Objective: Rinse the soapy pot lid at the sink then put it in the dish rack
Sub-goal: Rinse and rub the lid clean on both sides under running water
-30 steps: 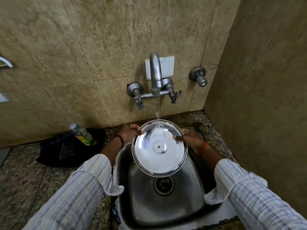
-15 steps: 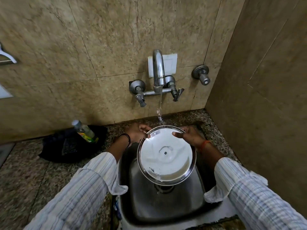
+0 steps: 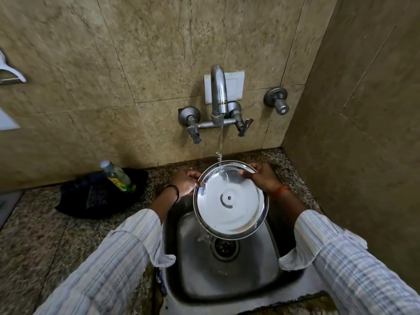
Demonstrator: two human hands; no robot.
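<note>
A round steel pot lid (image 3: pixel 230 201) hangs tilted over the steel sink (image 3: pixel 227 269), its inner face toward me. My left hand (image 3: pixel 186 181) pinches its left rim, thumb on the inside. My right hand (image 3: pixel 261 177) grips the upper right rim. Water runs from the wall tap (image 3: pixel 218 96) in a thin stream (image 3: pixel 220 144) and lands on the lid's top edge. Drips fall from the lid's lower edge toward the drain (image 3: pixel 225 247). No dish rack is in view.
A clear bottle with a green label (image 3: pixel 118 176) leans on a black cloth (image 3: pixel 100 192) on the speckled stone counter (image 3: pixel 45 235) to the left. A tiled wall stands close on the right (image 3: pixel 363 133). A second valve (image 3: pixel 277 102) sticks out right of the tap.
The lid has been tipped and shifted slightly, so the stream now strikes its top rim rather than its middle. Both hands keep their hold on the rim.
</note>
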